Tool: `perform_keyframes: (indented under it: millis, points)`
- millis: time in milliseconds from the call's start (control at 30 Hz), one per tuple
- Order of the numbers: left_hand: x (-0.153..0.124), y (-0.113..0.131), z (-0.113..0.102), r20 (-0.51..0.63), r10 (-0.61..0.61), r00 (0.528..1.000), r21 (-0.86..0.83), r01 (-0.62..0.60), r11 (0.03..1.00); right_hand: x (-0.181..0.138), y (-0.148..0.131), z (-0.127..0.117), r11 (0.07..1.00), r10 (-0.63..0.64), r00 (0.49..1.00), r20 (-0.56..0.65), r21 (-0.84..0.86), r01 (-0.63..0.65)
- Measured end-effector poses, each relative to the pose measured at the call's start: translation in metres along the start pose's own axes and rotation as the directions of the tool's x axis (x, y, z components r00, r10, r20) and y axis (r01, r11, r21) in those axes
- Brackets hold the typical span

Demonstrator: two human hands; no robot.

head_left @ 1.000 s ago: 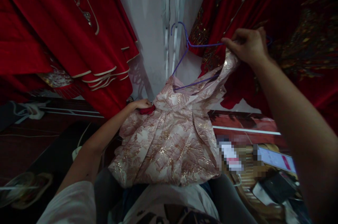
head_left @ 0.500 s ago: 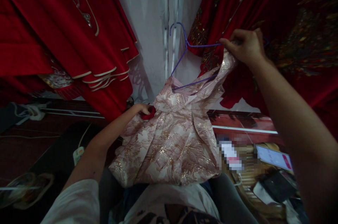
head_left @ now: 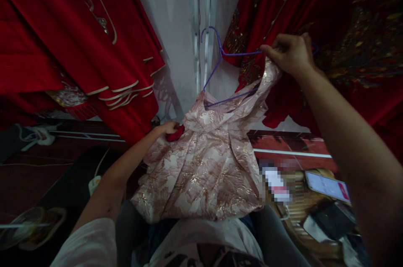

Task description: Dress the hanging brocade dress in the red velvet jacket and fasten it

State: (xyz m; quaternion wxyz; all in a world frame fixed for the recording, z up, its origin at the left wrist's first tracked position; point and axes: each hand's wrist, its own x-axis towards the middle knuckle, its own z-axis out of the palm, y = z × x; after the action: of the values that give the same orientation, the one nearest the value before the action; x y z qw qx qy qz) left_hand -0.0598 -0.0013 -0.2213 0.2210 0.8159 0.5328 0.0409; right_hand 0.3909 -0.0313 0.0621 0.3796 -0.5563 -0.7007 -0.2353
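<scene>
A pink and white brocade dress (head_left: 208,166) with gold floral patterning lies over my lap, its bodice up. A purple hanger (head_left: 220,51) passes into its neckline, hook end upward in front of the white wall. High on the right, my right hand (head_left: 291,51) is closed around the hanger's arm together with one shoulder strap of the dress. My left hand (head_left: 168,127) is closed at the waist on the left side, on a small dark red piece of cloth (head_left: 176,133). Its fingertips are partly hidden there.
Long red garments (head_left: 110,48) hang on the left, and red garments with gold embroidery (head_left: 355,48) on the right. Metal rails (head_left: 207,61) run upright between them. A phone (head_left: 327,187) and a black item (head_left: 333,220) lie on a slatted wooden surface (head_left: 296,229).
My left hand shifts slightly left and up, and more of the red cloth shows below its fingers. My right hand keeps its hold; the dress barely moves.
</scene>
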Motion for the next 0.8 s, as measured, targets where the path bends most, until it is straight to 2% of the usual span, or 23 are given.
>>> perform_keyframes:
  millis: [133,333,433,533,600,700,800]
  points:
    - [0.000,-0.004,-0.023,-0.052,-0.034,0.998,0.073,0.038,0.997,-0.001,-0.002,0.000,1.000,-0.001,1.000,-0.002,0.013,0.001]
    - [0.011,0.011,-0.069,-0.076,0.010,0.997,0.144,0.001,0.990,-0.008,-0.005,0.000,0.995,0.039,0.997,0.063,0.091,-0.045]
    - [0.008,0.022,-0.099,-0.019,0.062,0.998,-0.050,-0.063,0.997,-0.014,-0.007,0.003,0.988,0.039,0.995,0.095,0.145,-0.053]
    - [0.000,0.038,-0.127,0.004,0.087,0.996,-0.283,-0.082,0.956,-0.021,-0.008,0.009,0.978,0.032,0.993,0.115,0.202,-0.054]
    - [-0.006,0.050,-0.142,-0.061,0.091,0.994,-0.372,-0.108,0.922,-0.024,-0.009,0.012,0.972,0.031,0.993,0.111,0.227,-0.056]
    - [-0.011,0.066,-0.161,-0.240,0.075,0.968,-0.433,-0.176,0.884,-0.027,-0.009,0.016,0.968,0.030,0.993,0.118,0.243,-0.058]
    - [-0.016,0.079,-0.175,-0.390,0.072,0.918,-0.312,-0.205,0.928,-0.032,-0.012,0.014,0.961,0.006,0.983,0.181,0.269,-0.056]
